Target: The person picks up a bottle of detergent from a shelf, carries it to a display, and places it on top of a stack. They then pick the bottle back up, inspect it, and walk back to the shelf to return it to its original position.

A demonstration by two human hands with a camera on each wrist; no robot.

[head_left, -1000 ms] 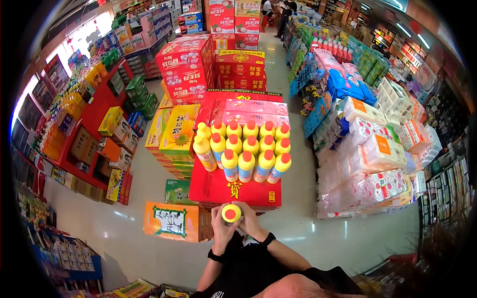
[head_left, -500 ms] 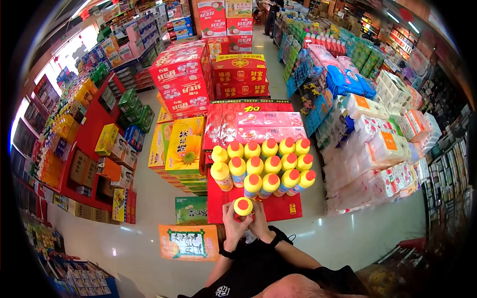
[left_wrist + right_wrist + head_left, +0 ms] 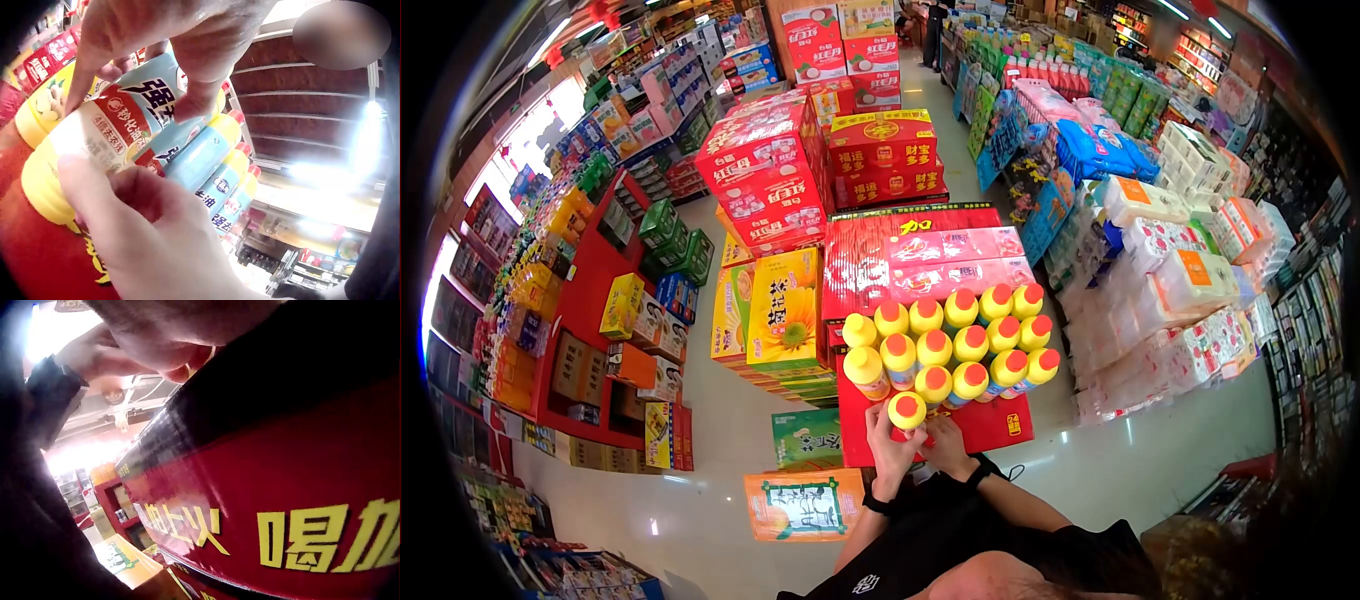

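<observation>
A yellow dish soap bottle with a red cap and a blue-and-red label stands upright at the front of the red cartons. My left hand grips it, thumb and fingers spread around its label. Low on the same bottle, my right hand curls thumb and forefinger against the label near the base. In the head view the right hand is just right of the bottle, over the carton's front edge. Right behind are rows of matching bottles on the red carton stack.
Pink boxes lie behind the bottles. Yellow cartons are stacked to the left, with an orange carton low at front left. Wrapped tissue packs fill the right side across an aisle. Taller red cartons rise further back.
Both hands and the bottle have moved forward from the cartons' front edge up to the rows. The right hand has slid lower and to the right of the bottle's cap. The head view has shifted.
</observation>
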